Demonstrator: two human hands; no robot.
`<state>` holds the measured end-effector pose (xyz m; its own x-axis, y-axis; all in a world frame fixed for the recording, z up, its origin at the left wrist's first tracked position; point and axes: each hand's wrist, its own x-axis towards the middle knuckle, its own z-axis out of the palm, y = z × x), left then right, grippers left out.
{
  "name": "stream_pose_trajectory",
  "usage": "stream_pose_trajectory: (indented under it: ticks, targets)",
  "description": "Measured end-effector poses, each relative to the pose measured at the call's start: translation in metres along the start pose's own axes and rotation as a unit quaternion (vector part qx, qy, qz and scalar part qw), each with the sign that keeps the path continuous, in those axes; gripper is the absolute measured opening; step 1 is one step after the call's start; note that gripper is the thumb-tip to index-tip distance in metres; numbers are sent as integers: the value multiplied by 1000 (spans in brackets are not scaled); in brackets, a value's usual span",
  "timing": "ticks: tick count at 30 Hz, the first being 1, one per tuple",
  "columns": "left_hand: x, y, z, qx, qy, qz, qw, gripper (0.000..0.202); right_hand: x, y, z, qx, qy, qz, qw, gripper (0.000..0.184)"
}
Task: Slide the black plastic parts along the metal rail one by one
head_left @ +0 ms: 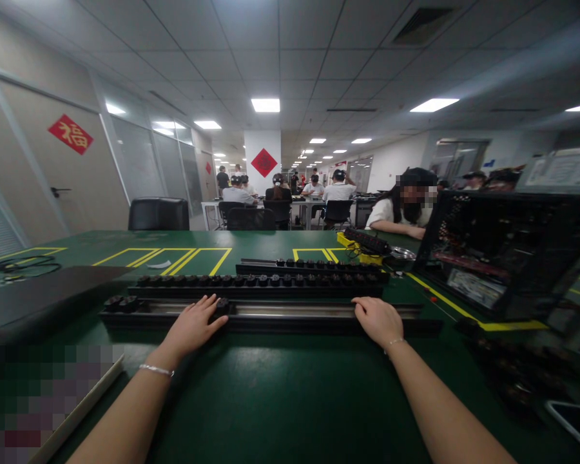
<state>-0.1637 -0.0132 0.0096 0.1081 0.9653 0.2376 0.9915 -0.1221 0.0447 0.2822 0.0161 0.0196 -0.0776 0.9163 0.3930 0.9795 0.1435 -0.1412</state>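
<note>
A long black channel rail (290, 310) with a shiny metal inside lies across the table before me. Two round black socket-like modules (129, 303) sit in its left end. Further along the channel is another black module (223, 306), between the thumb and forefinger of my left hand (196, 327); the other fingers reach over the rail. Toward the rail's right part, my right hand (381, 320) is closed over it with bent fingers, the fingertips at the channel. What lies under that palm is hidden.
Behind are a rail filled with black modules (263, 281) and another rail (314, 265). An open black case (507, 251) stands right, near a dark heap of parts (522, 374). A yellow bin (348, 242) and a seated person (384, 212) are beyond. A dark mat (43, 293) lies left.
</note>
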Motion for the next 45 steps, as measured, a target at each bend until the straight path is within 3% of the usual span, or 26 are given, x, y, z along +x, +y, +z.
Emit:
stream_pose_trajectory:
  ticks: [10, 19, 45]
  targets:
    - [-1, 13, -6, 5, -28, 11, 1000, 78, 0, -1, -2, 6, -15, 9, 1000, 41]
    - [-1, 7, -1, -8, -16, 21, 1000, 72, 1, 0, 0, 0, -7, -4, 1000, 40]
    - [-1, 23, -4, 34, -35, 33, 998, 68, 0, -1, 0, 3, -4, -7, 1000, 40]
